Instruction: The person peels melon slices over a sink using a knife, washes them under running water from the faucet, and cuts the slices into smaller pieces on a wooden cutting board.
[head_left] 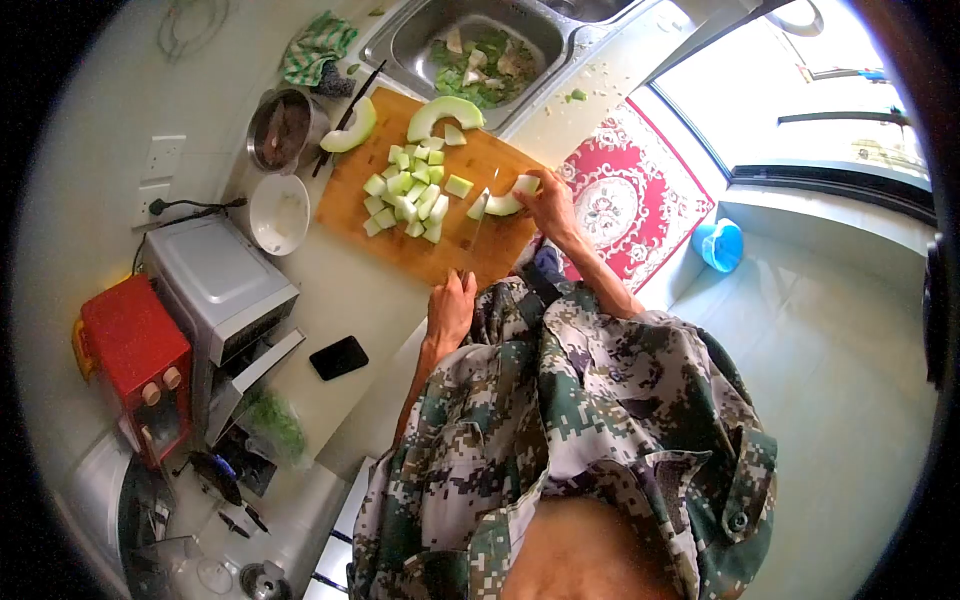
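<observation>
A wooden cutting board (345, 200) carries a pile of pale green melon cubes (408, 195). My left hand (452, 305) is closed at the board's near edge around a knife handle, mostly hidden by the fingers. The thin knife blade (483, 222) points away from it across the board, hard to make out against the wood. At the board's right side, my right hand (550, 205) pinches a curved melon slice (512, 197), with a cut piece (479, 205) just left of it. Another curved slice (445, 112) lies at the far edge, and one more (352, 128) at the left corner.
Behind the board is a sink (405, 45) with peelings. Left of it stand a metal pot (300, 160), a white bowl (280, 222) and dark chopsticks (340, 130). A black phone (339, 358), microwave (225, 275) and red appliance (135, 340) are nearer.
</observation>
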